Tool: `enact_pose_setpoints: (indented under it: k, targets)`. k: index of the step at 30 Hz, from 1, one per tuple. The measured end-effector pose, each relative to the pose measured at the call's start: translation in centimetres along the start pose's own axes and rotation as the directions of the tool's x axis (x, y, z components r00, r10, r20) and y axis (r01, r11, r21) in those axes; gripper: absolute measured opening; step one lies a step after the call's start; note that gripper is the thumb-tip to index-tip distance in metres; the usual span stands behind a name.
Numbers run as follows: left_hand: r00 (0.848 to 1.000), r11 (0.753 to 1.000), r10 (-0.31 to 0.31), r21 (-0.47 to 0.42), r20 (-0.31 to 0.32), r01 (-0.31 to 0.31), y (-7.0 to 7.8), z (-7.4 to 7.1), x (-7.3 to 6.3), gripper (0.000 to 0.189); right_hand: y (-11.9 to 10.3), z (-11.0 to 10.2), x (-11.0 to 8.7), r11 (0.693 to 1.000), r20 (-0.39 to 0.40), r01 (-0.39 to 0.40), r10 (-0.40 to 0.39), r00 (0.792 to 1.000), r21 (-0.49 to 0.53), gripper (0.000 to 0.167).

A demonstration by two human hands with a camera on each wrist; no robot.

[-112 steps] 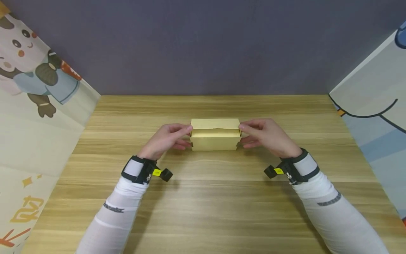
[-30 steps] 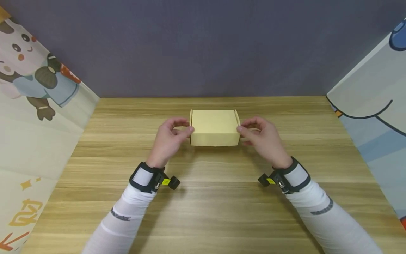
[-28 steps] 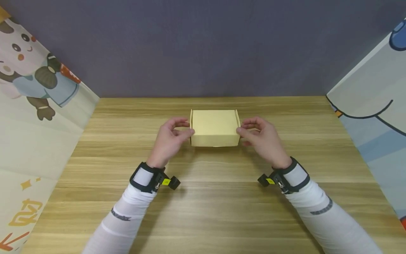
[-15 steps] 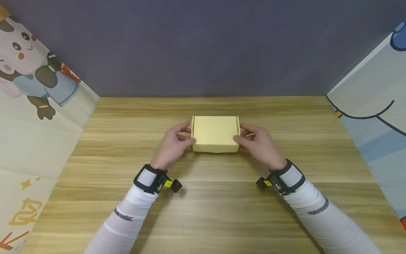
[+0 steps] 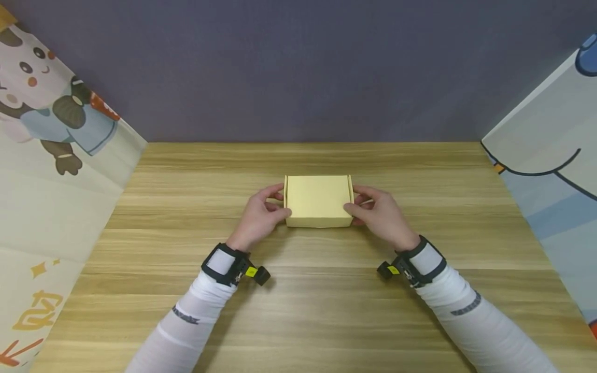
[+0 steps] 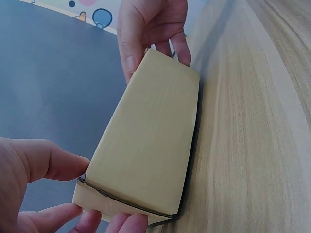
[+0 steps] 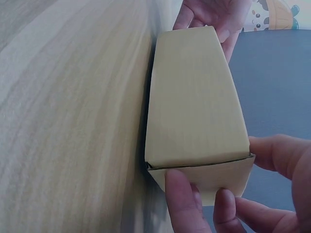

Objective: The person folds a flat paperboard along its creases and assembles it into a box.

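A small pale yellow cardboard box sits midway between the hands in the head view, its lid lying flat and its front side facing the person. My left hand grips the left end, thumb at the near top corner and fingers along the side. At the opposite end my right hand holds it the same way. The left wrist view shows the front panel of the box, with a thin dark seam by the end flap. A similar seam runs beside the right fingers on the box in the right wrist view.
The wood-grain table spreads around the box on all sides. A dark grey-blue wall panel stands behind its far edge. Printed cartoon cloths hang at left and right. Each wrist carries a strapped camera.
Earlier the lid stood partly raised with a gap at the front; now it lies flat. Over the last second, the box has come toward the person and lower, with both hands still holding it.
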State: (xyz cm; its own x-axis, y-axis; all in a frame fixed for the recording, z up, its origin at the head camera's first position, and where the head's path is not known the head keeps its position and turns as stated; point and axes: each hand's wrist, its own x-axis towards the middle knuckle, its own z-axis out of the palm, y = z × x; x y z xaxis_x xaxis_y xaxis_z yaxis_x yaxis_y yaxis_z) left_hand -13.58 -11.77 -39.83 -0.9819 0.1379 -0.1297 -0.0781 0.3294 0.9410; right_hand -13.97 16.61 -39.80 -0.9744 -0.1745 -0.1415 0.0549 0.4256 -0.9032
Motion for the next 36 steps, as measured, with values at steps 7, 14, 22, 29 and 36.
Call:
enact_pose_setpoints:
  k: [7, 14, 22, 29, 36]
  targets:
    - [1.000, 1.000, -0.014, 0.002, 0.007, 0.014, 0.0, 0.0, -0.1, 0.066, 0.3, 0.1, 0.2, 1.000, 0.015, -0.004, 0.004, 1.000, 0.006, 0.064]
    - [1.000, 1.000, -0.023, -0.004, 0.017, 0.023, -0.4, 0.0, 0.1, 0.066, 0.2, 0.2, 0.1, 1.000, 0.019, -0.017, 0.017, 1.000, -0.013, 0.065]
    - [1.000, 1.000, -0.022, -0.007, 0.018, 0.022, -0.7, 0.0, 0.3, 0.066, 0.4, 0.2, 0.2, 1.000, 0.018, -0.009, 0.010, 1.000, -0.029, 0.066]
    - [0.999, 1.000, -0.015, -0.003, 0.028, 0.015, -0.7, -0.2, 0.2, 0.065, 0.5, -0.1, 0.3, 1.000, 0.033, -0.010, 0.010, 0.999, -0.023, 0.064]
    - [0.997, 0.990, 0.067, 0.128, -0.036, -0.062, 0.5, -2.0, -0.4, 0.061, -0.6, -1.6, -0.2, 0.983, -0.022, 0.060, -0.065, 0.998, -0.173, 0.057]
